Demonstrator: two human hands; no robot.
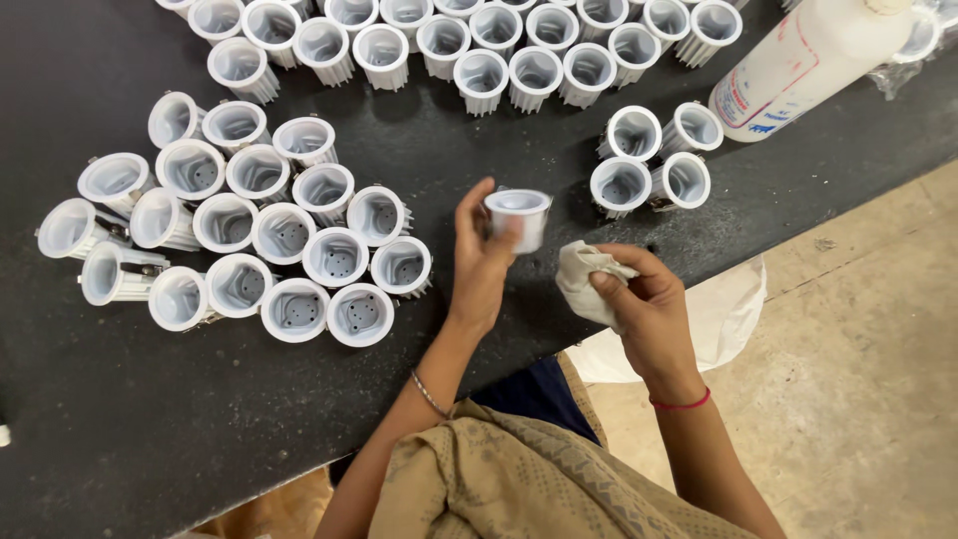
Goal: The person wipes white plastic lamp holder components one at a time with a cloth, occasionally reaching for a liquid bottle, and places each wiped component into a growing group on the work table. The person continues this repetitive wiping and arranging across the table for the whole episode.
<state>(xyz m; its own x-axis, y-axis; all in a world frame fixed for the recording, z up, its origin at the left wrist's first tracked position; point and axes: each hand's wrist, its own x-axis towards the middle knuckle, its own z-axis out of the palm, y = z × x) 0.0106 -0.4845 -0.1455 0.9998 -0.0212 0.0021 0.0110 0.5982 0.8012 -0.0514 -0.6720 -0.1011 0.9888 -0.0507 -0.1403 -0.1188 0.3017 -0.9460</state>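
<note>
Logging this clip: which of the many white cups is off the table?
The white cup held up in the left hand, between the clusters; all the others rest on the black table.

Bright even overhead light, soft shadows, sharp focus, slight edge distortion

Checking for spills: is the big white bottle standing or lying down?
Lying down: the white bottle rests on its side on the black table.

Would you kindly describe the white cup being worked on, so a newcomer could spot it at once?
Start at the dark table covered with white ribbed cups. Near its front edge, between the big left cluster and the group of four, the left hand holds one cup. It alone is lifted off the table.
</note>
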